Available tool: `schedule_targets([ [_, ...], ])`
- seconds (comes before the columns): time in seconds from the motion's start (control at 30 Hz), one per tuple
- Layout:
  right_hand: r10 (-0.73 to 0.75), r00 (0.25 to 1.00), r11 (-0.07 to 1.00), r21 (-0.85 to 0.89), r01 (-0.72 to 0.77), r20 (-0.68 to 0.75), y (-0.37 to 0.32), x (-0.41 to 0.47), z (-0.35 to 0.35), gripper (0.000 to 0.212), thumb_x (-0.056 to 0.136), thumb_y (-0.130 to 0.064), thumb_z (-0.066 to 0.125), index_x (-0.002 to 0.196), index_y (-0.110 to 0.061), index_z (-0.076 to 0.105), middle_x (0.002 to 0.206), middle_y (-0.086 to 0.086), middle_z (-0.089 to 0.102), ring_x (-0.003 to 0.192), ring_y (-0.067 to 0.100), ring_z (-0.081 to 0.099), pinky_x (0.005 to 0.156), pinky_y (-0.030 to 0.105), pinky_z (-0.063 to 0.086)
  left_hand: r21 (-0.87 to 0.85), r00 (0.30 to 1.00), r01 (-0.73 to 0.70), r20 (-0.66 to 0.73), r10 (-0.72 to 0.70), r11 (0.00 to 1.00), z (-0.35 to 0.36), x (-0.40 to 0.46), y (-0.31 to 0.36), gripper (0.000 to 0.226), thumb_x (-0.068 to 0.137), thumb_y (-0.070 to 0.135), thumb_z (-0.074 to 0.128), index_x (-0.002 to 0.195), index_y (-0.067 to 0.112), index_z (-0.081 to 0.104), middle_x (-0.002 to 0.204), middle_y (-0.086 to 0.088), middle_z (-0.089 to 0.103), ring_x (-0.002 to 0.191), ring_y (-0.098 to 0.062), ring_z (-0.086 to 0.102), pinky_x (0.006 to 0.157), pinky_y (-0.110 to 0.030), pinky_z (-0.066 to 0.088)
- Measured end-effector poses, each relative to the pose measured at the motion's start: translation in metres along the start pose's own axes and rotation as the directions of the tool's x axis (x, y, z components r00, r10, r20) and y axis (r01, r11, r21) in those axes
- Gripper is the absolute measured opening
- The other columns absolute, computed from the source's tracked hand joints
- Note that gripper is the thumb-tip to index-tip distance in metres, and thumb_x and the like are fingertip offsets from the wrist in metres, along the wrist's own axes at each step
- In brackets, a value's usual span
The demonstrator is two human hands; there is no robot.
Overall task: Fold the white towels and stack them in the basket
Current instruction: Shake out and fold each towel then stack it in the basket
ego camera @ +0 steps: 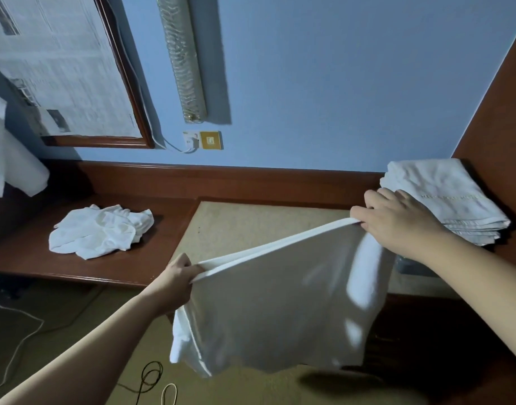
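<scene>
White towel hangs mid-frame, left hand and right hand pinching its doubled top edge taut, probably to fold it.

Held cloth towel: plain white.
Folded towel stack behind right hand: white, faint lettering.
Wooden desk ledge: reddish-brown.
Painted wall: pale blue.

Dim, bluish indoor light w/ soft shadows on the wall; towel motion-blurred at its lower edge, wide-angle bend tilts frame edges, floor murky, slight overall softness
</scene>
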State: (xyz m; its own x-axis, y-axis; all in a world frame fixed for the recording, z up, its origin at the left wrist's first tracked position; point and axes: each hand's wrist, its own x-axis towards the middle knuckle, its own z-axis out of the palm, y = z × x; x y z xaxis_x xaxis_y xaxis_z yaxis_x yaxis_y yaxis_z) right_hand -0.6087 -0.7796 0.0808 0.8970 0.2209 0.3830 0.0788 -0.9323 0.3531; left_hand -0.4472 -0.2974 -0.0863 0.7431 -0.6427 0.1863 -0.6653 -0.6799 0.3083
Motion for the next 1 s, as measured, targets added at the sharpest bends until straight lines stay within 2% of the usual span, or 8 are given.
schedule_targets([
  [0.1,-0.105,0.99,0.994,0.008,0.106,-0.099,-0.009,0.008,-0.002,0.012,0.084,-0.008,0.058,0.08,-0.019,0.053,0.079,-0.001,0.04,0.073,0.027,0.042,0.063,0.041,0.04,0.017,0.979,0.17,0.106,-0.171,0.985,0.004,0.003,-0.004,0.046,0.086,0.003,0.062,0.106,0.043,0.073,0.093,0.007,0.052,0.082,-0.018,0.059,0.077,-0.03,0.052],
  [0.2,-0.15,0.976,0.988,0.009,0.153,-0.156,-0.013,0.014,-0.002,0.011,0.085,-0.017,0.043,0.079,-0.02,0.051,0.071,-0.004,0.042,0.071,0.027,0.044,0.062,0.039,0.034,0.02,0.961,0.196,0.196,-0.196,0.98,0.013,-0.003,0.001,0.027,0.092,0.018,0.068,0.104,0.042,0.072,0.095,0.013,0.07,0.091,-0.012,0.068,0.075,-0.021,0.046],
  [0.33,-0.115,0.952,0.992,0.014,0.124,-0.283,-0.015,0.024,-0.009,0.021,0.085,-0.015,0.041,0.078,-0.014,0.06,0.07,0.002,0.047,0.068,0.032,0.049,0.059,0.04,0.036,-0.132,0.973,0.226,-0.025,-0.231,0.965,0.032,-0.02,0.006,0.016,0.083,0.028,0.087,0.093,0.021,0.078,0.086,0.014,0.056,0.079,-0.016,0.059,0.073,-0.03,0.048],
  [0.47,-0.114,0.936,0.992,0.018,0.127,-0.332,-0.013,0.028,-0.02,0.024,0.087,-0.014,0.041,0.082,-0.012,0.065,0.071,0.004,0.05,0.07,0.035,0.052,0.06,0.041,0.038,0.108,0.982,0.001,-0.185,0.019,0.994,0.046,-0.03,-0.003,0.04,0.093,0.046,0.067,0.075,0.01,0.068,0.074,0.001,0.05,0.063,-0.024,0.052,0.053,-0.033,0.047],
  [0.57,-0.148,0.933,0.988,-0.004,0.155,-0.329,-0.02,0.031,-0.021,0.022,0.088,-0.013,0.044,0.081,-0.012,0.064,0.071,0.005,0.049,0.069,0.035,0.051,0.059,0.043,0.039,0.226,0.973,-0.054,-0.208,0.102,0.973,0.047,-0.027,-0.005,0.025,0.09,0.025,0.059,0.073,0.011,0.069,0.074,-0.004,0.051,0.06,-0.028,0.053,0.052,-0.038,0.053],
  [0.7,-0.11,0.93,0.991,0.033,0.129,-0.352,-0.025,0.031,-0.017,0.024,0.089,-0.015,0.043,0.081,-0.01,0.065,0.071,0.006,0.05,0.069,0.036,0.053,0.058,0.043,0.04,-0.047,0.96,0.222,-0.167,-0.227,0.974,0.043,-0.021,0.001,0.03,0.088,-0.001,0.055,0.102,0.011,0.078,0.097,-0.005,0.059,0.086,-0.028,0.061,0.081,-0.036,0.055],
  [0.8,-0.058,0.946,0.995,0.053,0.079,-0.318,-0.019,0.025,-0.011,0.025,0.088,-0.017,0.042,0.08,-0.008,0.064,0.07,0.007,0.05,0.069,0.036,0.053,0.059,0.043,0.037,-0.25,0.889,0.357,-0.205,-0.409,0.9,0.035,-0.022,-0.001,0.022,0.092,0.006,0.074,0.105,0.021,0.082,0.096,-0.003,0.06,0.088,-0.023,0.062,0.082,-0.033,0.051],
  [1.0,0.014,0.981,0.996,0.087,0.003,-0.193,-0.019,0.015,-0.003,0.025,0.085,-0.024,0.042,0.079,-0.013,0.065,0.071,0.003,0.052,0.071,0.034,0.054,0.061,0.04,0.039,-0.035,0.971,0.222,-0.086,-0.224,0.974,0.029,-0.038,-0.015,0.037,0.073,0.015,0.094,0.105,0.024,0.078,0.091,0.007,0.056,0.078,-0.022,0.062,0.069,-0.028,0.047],
])
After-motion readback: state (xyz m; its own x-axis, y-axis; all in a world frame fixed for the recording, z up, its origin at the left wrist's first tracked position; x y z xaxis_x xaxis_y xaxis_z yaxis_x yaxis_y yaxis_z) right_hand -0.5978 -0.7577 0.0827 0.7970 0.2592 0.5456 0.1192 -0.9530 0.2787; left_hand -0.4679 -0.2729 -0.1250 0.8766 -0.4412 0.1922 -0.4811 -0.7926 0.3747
